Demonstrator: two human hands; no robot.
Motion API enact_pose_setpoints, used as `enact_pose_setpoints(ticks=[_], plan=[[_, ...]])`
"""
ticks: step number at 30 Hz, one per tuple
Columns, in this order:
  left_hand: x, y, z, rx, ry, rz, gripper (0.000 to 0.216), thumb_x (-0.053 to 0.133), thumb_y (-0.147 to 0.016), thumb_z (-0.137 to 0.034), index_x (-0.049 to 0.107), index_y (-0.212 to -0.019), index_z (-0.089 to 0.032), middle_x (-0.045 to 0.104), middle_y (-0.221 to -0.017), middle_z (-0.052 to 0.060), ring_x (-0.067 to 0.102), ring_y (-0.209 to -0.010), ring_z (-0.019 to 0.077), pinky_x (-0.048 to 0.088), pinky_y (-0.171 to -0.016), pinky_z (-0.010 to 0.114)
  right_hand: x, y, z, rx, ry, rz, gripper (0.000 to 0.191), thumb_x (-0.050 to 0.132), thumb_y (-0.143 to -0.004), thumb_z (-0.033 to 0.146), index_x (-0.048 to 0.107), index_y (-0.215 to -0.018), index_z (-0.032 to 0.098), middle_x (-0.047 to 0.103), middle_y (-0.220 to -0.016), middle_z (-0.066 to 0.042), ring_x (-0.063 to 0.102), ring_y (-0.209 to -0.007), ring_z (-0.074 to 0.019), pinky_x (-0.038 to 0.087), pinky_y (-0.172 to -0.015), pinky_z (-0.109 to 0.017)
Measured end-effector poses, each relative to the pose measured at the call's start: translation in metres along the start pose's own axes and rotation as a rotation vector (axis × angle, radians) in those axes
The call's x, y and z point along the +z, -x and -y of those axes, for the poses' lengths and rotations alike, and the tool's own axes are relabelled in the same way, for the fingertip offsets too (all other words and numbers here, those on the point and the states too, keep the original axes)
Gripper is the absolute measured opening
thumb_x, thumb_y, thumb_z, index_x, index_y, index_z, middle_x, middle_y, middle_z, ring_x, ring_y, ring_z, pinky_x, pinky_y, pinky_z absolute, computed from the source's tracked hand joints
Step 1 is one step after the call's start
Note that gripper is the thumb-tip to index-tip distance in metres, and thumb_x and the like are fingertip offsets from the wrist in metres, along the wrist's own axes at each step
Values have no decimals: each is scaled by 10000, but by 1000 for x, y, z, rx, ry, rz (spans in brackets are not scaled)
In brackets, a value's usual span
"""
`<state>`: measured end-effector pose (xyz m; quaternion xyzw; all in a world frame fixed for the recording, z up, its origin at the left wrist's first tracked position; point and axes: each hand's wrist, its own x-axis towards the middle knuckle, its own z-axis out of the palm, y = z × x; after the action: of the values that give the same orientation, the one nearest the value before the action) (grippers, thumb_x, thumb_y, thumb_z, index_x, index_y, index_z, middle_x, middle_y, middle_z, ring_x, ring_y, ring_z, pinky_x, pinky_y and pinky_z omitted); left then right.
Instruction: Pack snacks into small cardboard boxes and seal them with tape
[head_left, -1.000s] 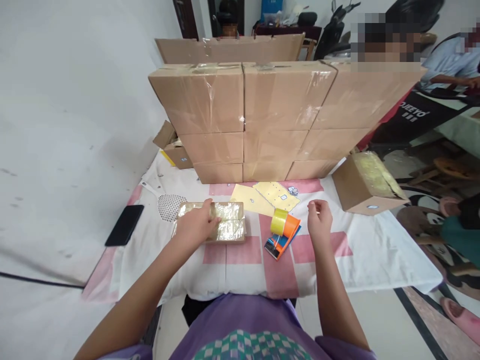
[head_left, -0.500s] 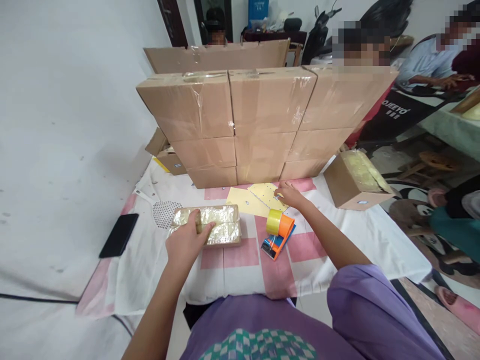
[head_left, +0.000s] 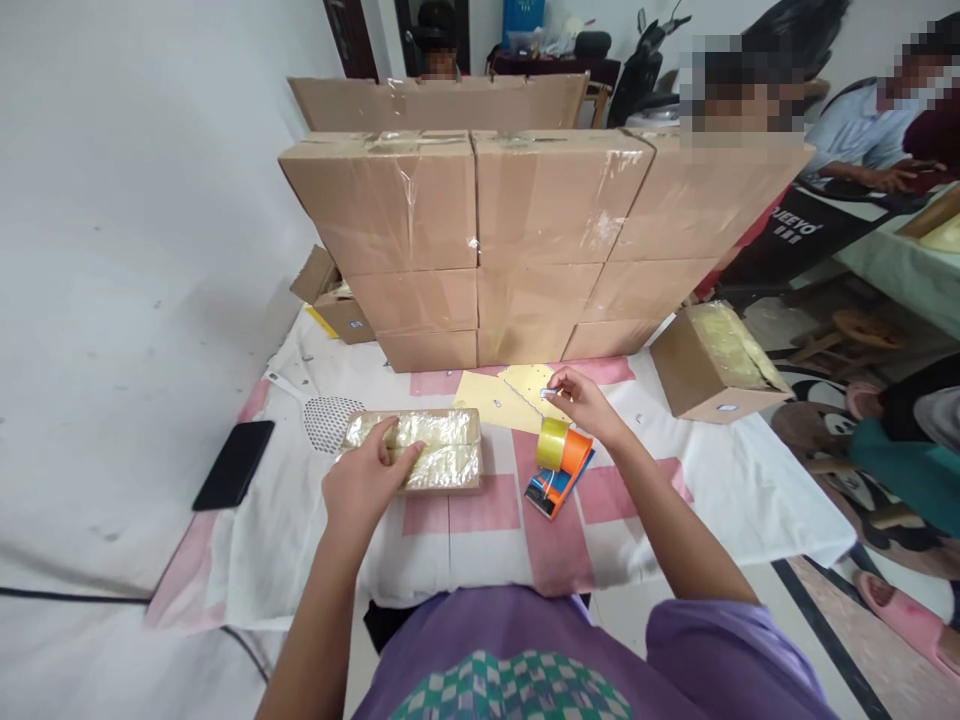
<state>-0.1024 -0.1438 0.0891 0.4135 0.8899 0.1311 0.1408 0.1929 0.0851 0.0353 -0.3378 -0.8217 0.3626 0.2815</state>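
Note:
A small cardboard box [head_left: 442, 455] sealed with shiny, yellowish tape lies flat on the cloth. My left hand [head_left: 364, 475] rests on its left part, thumb and forefinger apart; the other fingers are partly hidden. My right hand [head_left: 583, 400] pinches a small white sticker [head_left: 550, 393] between thumb and fingertips, just above the yellow sheets [head_left: 491, 397]. Those sheets carry a few small marks or stickers. Close below this hand lies an orange and blue tape dispenser [head_left: 566, 470] with a yellowish roll of tape [head_left: 553, 443].
Stacked taped cartons [head_left: 540, 200] form a wall behind the sheets. An open-topped box [head_left: 712, 370] stands at right, another carton [head_left: 345, 310] at back left. A black phone [head_left: 234, 465] and a perforated white swatter [head_left: 330, 425] lie at left. Other people sit beyond.
My right hand has lifted slightly off the yellow sheets, with a small white sticker now showing in its fingertips. My left hand has shifted slightly left on the box.

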Motion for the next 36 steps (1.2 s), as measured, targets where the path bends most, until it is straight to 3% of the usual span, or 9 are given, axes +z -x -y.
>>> enact_pose_setpoints(ticks=[3,6,9,15,19,26,31,36], plan=[[-6,-6,15,28,58,-27,572,540,-858,-702,612,-1321,-374,635,-712,-53,636,-742,197,372,-629,281,24,30,43,24,-406,-65,176,660,-866,335,565,-977,236,601,-971,-36,596,-859,-176,492,-720,-291],[-11,-12,28,63,136,-47,585,566,-841,-702,635,-1296,-341,571,-640,-65,611,-689,175,392,-628,269,57,50,68,101,-510,26,85,622,-840,249,600,-919,229,583,-882,-7,558,-758,-149,449,-652,-263],[-14,-16,31,72,168,-36,600,586,-825,-703,640,-1285,-322,544,-607,-73,596,-662,168,392,-615,262,91,53,69,115,-571,81,84,595,-748,174,638,-811,211,598,-848,-5,560,-752,-147,445,-680,-270],[-8,-14,20,102,140,22,566,579,-847,-674,629,-1299,-337,574,-602,-82,609,-671,173,390,-622,262,138,43,52,256,-655,16,46,581,-636,192,623,-649,204,598,-739,5,565,-685,-150,447,-651,-277],[-3,-11,13,128,92,41,558,547,-875,-662,605,-1328,-341,595,-623,-81,622,-700,176,384,-623,261,145,45,46,297,-674,-31,49,580,-682,243,606,-668,204,607,-691,4,580,-654,-157,454,-630,-287],[-3,-8,8,140,29,31,584,526,-885,-658,596,-1350,-311,610,-651,-59,634,-733,191,377,-617,263,152,55,39,285,-712,-96,142,630,-793,330,633,-878,217,661,-820,-14,631,-776,-176,511,-738,-314],[-2,-9,10,137,42,33,571,533,-881,-665,592,-1343,-333,600,-654,-70,622,-719,177,384,-627,267,158,61,36,237,-716,-137,195,582,-841,283,576,-1031,239,640,-937,-27,642,-891,-183,512,-790,-312],[-1,-9,10,135,28,31,579,529,-882,-664,587,-1351,-330,601,-650,-68,627,-723,183,384,-625,267,155,64,39,181,-554,-111,257,535,-882,230,512,-1137,252,638,-959,-26,637,-845,-181,505,-776,-318]])
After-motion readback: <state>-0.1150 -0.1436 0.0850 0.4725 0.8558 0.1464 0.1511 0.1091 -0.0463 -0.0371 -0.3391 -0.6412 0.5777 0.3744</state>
